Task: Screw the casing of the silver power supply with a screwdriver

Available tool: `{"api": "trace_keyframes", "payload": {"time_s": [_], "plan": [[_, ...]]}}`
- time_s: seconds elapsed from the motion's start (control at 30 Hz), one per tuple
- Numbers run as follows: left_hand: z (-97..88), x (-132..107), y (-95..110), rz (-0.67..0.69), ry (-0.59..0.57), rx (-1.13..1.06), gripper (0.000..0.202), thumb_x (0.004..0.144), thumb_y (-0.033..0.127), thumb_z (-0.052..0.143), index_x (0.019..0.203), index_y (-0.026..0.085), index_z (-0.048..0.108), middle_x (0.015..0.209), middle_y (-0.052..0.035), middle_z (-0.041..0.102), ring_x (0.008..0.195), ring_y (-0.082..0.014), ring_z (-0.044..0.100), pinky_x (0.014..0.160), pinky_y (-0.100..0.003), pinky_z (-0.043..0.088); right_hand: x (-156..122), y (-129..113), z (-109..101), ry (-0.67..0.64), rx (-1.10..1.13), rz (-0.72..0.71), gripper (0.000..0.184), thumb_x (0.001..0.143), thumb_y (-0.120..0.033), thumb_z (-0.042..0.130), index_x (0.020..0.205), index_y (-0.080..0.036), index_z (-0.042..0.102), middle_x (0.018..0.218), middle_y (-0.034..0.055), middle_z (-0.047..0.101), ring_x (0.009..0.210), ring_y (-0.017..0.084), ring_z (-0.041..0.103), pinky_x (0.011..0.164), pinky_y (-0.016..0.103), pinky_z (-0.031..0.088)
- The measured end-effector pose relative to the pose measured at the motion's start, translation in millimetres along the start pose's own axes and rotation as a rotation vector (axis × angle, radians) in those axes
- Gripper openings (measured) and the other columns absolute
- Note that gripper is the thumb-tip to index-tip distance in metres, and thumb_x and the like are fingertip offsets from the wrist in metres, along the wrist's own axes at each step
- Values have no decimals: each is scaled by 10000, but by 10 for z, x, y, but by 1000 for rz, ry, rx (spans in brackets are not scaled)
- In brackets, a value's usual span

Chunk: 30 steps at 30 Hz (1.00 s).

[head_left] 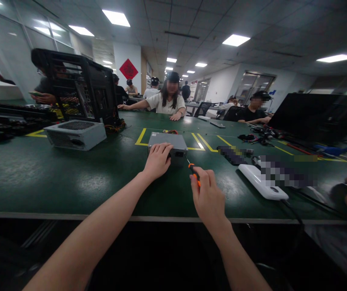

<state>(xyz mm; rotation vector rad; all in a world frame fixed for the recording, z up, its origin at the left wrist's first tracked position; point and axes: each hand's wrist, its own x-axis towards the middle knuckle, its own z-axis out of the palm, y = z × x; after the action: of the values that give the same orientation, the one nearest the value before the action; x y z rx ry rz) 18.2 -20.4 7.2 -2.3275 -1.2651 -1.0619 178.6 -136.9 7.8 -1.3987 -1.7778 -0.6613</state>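
Note:
A grey metal computer power supply [169, 140] sits on the green table in front of me, its socket side towards me. My left hand [158, 159] grips its near left edge, with the fingers over the top and the thumb by the front face. My right hand [208, 194] is closed around an orange and black screwdriver [195, 173]. The screwdriver's thin shaft points up and left, its tip close to the power supply's near right corner. Whether the tip touches a screw is too small to tell. Some coloured wires [172, 131] show behind the unit.
A second power supply [76, 135] stands left, before an open black computer case [84, 89]. To the right lie a white power bank [261, 182] with a cable, loose cables [257, 135] and a black monitor [316, 117]. Across the table, a person [169, 99] rests a hand on it.

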Motion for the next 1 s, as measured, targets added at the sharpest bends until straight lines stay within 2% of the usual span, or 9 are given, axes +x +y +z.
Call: {"api": "trace_keyframes", "payload": {"time_s": [0.1,0.3,0.37,0.57,0.67,0.77,0.83,0.93,1.0], "plan": [[-11,1,8,-5,-6,0,436,768,159,461,1200,211,439,1225,-77,487,1143,-235,419,997,-417,291,65,30,-46,-13,-35,90,239,894,-326,349,972,-190,530,810,38,552,538,105,506,388,206,295],[-30,15,7,-2,-19,13,412,782,149,435,1190,204,452,1225,-69,492,1136,-230,426,994,-397,301,88,-16,-91,-92,173,50,227,864,-271,388,1042,-161,475,1004,115,513,772,171,571,515,253,448],[-39,23,10,-14,-23,8,395,788,146,426,1178,203,460,1216,-65,500,1128,-225,434,990,-390,305,69,-24,-56,-79,169,41,216,876,-248,365,1035,-151,474,967,112,533,755,166,577,514,245,443],[-115,7,26,-52,-34,4,358,790,171,459,1145,213,470,1189,-56,513,1081,-224,458,949,-380,335,32,52,13,49,88,164,217,885,-362,377,933,-184,492,743,30,581,556,134,550,438,221,352],[-153,-14,4,-70,-52,31,349,790,201,486,1138,217,465,1156,-54,518,1044,-231,472,920,-386,348,1,21,4,40,188,153,199,868,-318,392,982,-170,460,924,94,559,720,173,581,497,254,420],[-163,-26,-31,-64,-66,32,361,784,217,513,1140,216,453,1142,-56,511,1040,-232,466,913,-382,342,-46,-44,12,38,266,61,218,852,-241,403,1047,-148,428,1032,134,517,888,191,563,599,273,468],[-158,-27,-50,-53,-74,27,373,782,217,523,1146,214,442,1153,-56,500,1051,-232,454,916,-377,332,-71,-64,26,22,235,54,198,862,-240,399,1038,-162,447,977,99,547,830,171,572,574,250,452],[-139,-21,-71,-61,-85,29,374,783,213,528,1145,220,434,1165,-57,487,1067,-233,439,925,-382,312,-83,-55,37,-10,151,162,192,884,-299,366,970,-186,495,881,51,567,658,134,559,489,226,385],[-121,-13,-90,-67,-86,27,381,778,214,539,1143,224,431,1169,-58,482,1073,-234,433,926,-383,304,-84,-51,33,-43,185,217,222,894,-313,328,956,-186,499,880,48,561,650,130,555,506,233,385]]}}
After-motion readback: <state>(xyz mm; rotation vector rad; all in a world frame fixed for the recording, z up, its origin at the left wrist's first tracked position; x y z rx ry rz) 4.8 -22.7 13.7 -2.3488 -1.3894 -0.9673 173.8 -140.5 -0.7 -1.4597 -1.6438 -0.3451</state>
